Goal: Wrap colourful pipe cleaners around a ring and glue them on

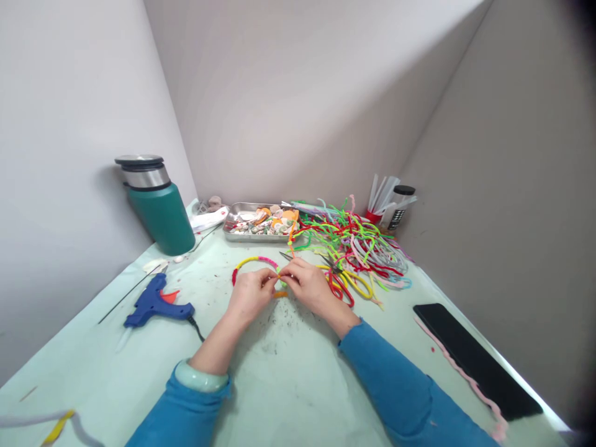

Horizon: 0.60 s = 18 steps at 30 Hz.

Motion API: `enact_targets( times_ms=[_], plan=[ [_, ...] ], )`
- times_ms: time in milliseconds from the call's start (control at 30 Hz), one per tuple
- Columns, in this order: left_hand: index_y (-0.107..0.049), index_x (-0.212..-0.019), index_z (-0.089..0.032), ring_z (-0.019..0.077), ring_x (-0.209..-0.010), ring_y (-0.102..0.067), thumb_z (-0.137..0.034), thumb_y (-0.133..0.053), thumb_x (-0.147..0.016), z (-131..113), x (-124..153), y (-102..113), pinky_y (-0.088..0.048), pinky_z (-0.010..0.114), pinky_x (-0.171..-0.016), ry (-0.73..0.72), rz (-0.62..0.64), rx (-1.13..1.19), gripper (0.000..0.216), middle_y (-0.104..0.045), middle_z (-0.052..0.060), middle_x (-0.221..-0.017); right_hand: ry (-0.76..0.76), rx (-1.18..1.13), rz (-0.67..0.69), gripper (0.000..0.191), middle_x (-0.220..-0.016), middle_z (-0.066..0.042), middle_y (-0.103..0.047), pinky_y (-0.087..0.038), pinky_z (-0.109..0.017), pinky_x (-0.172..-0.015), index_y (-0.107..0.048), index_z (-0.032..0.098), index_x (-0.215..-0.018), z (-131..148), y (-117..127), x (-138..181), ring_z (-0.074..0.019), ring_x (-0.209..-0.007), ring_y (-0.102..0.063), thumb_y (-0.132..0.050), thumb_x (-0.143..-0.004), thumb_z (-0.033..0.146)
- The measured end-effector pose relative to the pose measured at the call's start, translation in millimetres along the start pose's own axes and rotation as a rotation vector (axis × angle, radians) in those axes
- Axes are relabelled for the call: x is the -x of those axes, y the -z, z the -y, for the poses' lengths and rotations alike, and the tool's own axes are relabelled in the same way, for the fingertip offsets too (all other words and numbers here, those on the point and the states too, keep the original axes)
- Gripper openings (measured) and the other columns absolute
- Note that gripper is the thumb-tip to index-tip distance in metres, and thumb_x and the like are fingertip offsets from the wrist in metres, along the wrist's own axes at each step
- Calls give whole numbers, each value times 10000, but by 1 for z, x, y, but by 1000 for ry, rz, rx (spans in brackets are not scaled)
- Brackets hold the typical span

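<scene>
The ring (252,259) was banded red, yellow and pink. At its side, the left hand (252,292) and right hand (308,284) pinched an orange strand (279,277) between closed fingertips.

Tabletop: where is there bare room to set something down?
Bare: the cloth between the left sleeve and right sleeve; also between the glue gun and yellow strip. Crowded: just beyond the right hand, with scissors and heaped pipe cleaners.

Scissors (335,269) flank the right hand (305,284), with room nearside.
</scene>
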<state>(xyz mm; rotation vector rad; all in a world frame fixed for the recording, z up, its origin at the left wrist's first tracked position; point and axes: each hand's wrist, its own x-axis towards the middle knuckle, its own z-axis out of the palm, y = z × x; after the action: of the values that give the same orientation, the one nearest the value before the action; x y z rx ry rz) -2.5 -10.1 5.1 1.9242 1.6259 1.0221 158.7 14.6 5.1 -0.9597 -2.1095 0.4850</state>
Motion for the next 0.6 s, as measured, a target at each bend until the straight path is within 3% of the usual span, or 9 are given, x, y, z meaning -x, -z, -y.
enact_targets(
  times_ms=[133, 267, 467, 600],
  plan=[
    [-670, -725, -216, 146, -545, -549, -292, -506, -741, 0, 0, -1, -363, 246, -564, 13, -9, 7, 181, -634, 15, -578, -3, 54, 9, 116, -834, -41, -591, -380, -278, -701, -637, 210, -794, 0, -1, 0, -156, -776, -523, -527, -818, 186],
    [-588, -743, -189, 125, -465, -529, -329, -525, -726, -5, -2, 2, -369, 229, -488, 148, 30, 255, 155, -639, 5, -573, -85, -67, -75, 103, -739, -23, -580, -377, -276, -684, -617, 195, -705, -1, -4, -2, -153, -723, -515, -552, -785, 195],
    [-481, -740, -163, 48, -307, -355, -356, -580, -685, -10, -3, 5, -246, 190, -349, 271, 108, 631, 224, -618, -10, -550, -332, -493, -165, 92, -633, 4, -552, -368, -246, -574, -597, 170, -661, 3, -15, -4, -123, -599, -475, -604, -704, 250],
    [-506, -738, -147, 23, -313, -346, -388, -602, -679, -11, 0, 5, -170, 181, -329, 294, 247, 844, 266, -642, 10, -641, -483, -872, -185, 179, -515, 45, -476, -309, -219, -474, -577, 162, -685, 10, -25, -3, -80, -471, -376, -634, -669, 331]
  ],
)
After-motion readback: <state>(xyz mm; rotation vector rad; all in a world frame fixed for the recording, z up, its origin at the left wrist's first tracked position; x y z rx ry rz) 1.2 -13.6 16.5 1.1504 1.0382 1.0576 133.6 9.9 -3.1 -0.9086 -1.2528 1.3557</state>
